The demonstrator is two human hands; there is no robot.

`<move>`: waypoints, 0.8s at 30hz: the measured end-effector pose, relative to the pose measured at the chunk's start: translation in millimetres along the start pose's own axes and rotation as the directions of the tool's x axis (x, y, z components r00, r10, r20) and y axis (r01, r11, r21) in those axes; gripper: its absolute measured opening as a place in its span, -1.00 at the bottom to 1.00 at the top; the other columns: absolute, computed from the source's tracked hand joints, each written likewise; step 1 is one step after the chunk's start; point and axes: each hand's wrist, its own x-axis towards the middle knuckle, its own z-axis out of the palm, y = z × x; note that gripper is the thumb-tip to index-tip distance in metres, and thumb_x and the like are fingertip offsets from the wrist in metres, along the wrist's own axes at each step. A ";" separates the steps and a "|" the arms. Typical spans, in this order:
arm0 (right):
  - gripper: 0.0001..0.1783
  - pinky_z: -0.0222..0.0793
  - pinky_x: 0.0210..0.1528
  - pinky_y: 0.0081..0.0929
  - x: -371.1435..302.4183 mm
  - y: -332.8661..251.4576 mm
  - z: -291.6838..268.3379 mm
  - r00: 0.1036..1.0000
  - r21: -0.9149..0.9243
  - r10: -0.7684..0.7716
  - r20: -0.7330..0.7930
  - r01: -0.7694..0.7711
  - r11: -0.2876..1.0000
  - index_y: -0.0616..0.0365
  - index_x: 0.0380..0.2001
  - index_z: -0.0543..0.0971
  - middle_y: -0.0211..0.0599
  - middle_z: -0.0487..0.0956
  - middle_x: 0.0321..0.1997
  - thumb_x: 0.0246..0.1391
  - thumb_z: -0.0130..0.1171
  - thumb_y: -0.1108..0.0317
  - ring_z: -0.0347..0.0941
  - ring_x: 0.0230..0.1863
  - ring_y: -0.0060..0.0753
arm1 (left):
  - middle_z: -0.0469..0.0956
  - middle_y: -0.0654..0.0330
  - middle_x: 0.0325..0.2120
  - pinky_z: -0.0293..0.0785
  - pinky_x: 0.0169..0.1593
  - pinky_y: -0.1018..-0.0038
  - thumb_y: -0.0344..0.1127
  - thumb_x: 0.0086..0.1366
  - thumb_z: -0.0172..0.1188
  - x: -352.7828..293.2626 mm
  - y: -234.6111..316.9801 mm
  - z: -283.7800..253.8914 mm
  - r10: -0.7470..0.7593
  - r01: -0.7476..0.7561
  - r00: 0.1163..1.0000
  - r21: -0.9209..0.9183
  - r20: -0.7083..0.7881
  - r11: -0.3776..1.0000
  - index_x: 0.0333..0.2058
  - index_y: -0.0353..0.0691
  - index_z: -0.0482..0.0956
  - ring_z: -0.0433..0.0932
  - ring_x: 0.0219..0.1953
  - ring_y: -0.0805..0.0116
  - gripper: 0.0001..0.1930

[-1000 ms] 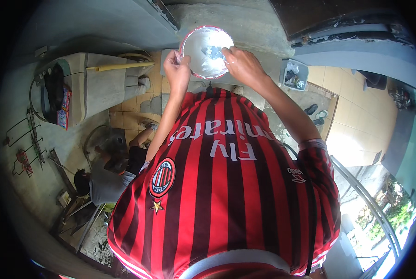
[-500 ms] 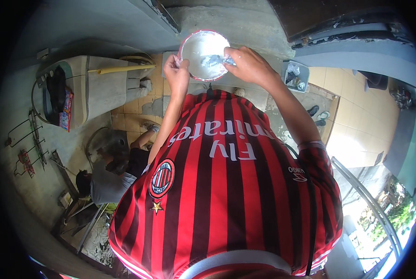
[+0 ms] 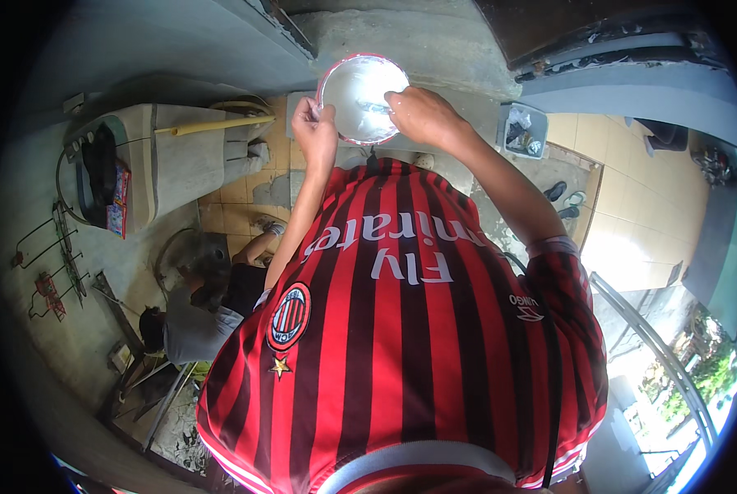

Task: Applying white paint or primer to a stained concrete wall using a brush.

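A round bucket (image 3: pixel 330 86) with a red outer edge and white-smeared inside stands out ahead of me, white paint within. My left hand (image 3: pixel 315 134) pinches its left rim between thumb and fingers. Over the right rim, my right hand (image 3: pixel 427 118) is closed on the handle of what looks like a paintbrush (image 3: pixel 373 107). The brush's whitish head points left inside the bucket, and glare blurs its outline. My fingers hide most of the handle.
A grey plastic bin (image 3: pixel 523 130) with bags inside stands right of the bucket. Sandals (image 3: pixel 567 202) lie farther right. At left are a yellow pipe (image 3: pixel 212 125) on a covered, pale bulky object (image 3: pixel 189 152) and another person (image 3: pixel 199 323) low down. A metal rail (image 3: pixel 656 354) curves at lower right.
My right hand has rolled over the handle and shifted slightly, and less of the brush shows. The left hand keeps its hold on the rim.
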 end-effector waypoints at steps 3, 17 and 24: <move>-0.79 0.44 -0.12 -0.02 -1.6 -0.3 -1.2 0.998 0.105 -0.008 0.062 0.001 0.994 0.35 -0.32 0.53 0.17 0.59 -0.38 0.15 0.07 0.37 0.55 -0.22 0.21 | 0.25 0.41 -0.66 0.10 -0.56 0.58 -0.53 0.11 0.10 -1.7 2.1 3.0 -0.027 0.027 0.999 -0.019 -0.025 0.999 -0.58 -0.22 0.28 0.17 -0.60 0.65 -0.82; -0.79 0.50 -0.20 -0.02 0.7 -13.6 3.8 0.996 0.037 0.069 -0.050 -0.067 0.997 0.31 -0.28 0.54 0.14 0.61 -0.40 0.14 0.10 0.35 0.58 -0.27 0.20 | 0.23 0.43 -0.68 0.07 -0.56 0.55 -0.54 0.09 0.11 1.1 -5.4 -1.3 -0.009 0.007 0.999 -0.028 -0.052 1.000 -0.60 -0.21 0.26 0.14 -0.61 0.65 -0.79; -0.76 0.44 -0.15 -0.01 -4.1 -3.0 -9.7 0.999 0.186 -0.038 0.022 0.033 0.982 0.31 -0.33 0.53 0.14 0.60 -0.36 0.19 0.08 0.29 0.54 -0.24 0.24 | 0.22 0.44 -0.67 0.05 -0.54 0.55 -0.54 0.09 0.11 1.3 -12.2 -3.2 -0.027 0.026 0.999 -0.005 -0.042 1.000 -0.59 -0.21 0.27 0.14 -0.59 0.65 -0.80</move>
